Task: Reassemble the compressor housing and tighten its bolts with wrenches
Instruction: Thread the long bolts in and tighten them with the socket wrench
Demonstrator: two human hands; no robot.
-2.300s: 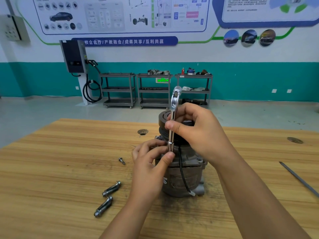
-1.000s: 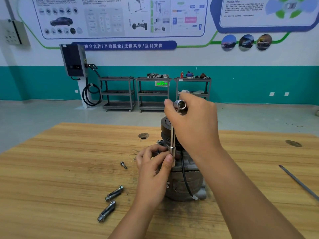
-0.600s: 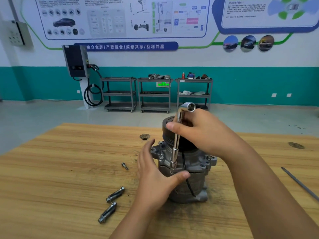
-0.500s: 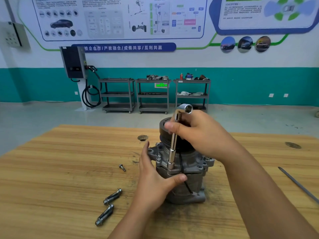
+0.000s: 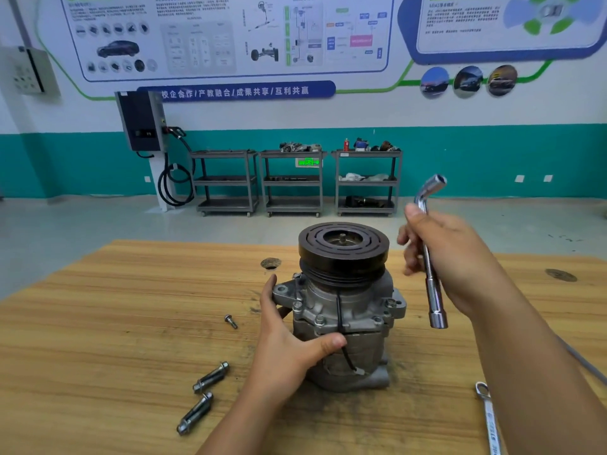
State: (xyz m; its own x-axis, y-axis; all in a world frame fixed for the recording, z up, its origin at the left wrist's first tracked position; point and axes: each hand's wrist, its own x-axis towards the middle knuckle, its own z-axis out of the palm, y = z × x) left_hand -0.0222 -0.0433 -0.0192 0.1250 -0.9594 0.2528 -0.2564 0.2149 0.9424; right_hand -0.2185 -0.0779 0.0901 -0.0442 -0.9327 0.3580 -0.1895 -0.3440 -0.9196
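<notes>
Wooden counter (image 5: pixel 115 323) in a workshop is carrying the compressor housing (image 5: pixel 348 310), which is standing upright near the middle with its black pulley (image 5: pixel 343 247) on top. The left grip (image 5: pixel 289 349) is wrapping the housing's left side, thumb pressing across the front seam and fingers reaching behind the flange. The right grip (image 5: pixel 456 257) is closing loosely round the shaft of an L-shaped socket wrench (image 5: pixel 431 274), holding it in the air just right of the housing, its lower socket touching nothing. The wrench is probably heading for another flange bolt (image 5: pixel 319 320). It is hanging slightly tilted, so the socket could seat crooked and round a bolt head. A hard pull could tip the tall housing if the left grip is slackening. Two long bolts (image 5: pixel 210 377) and a small screw (image 5: pixel 231 321) are lying loose to the left and risk being left out.
</notes>
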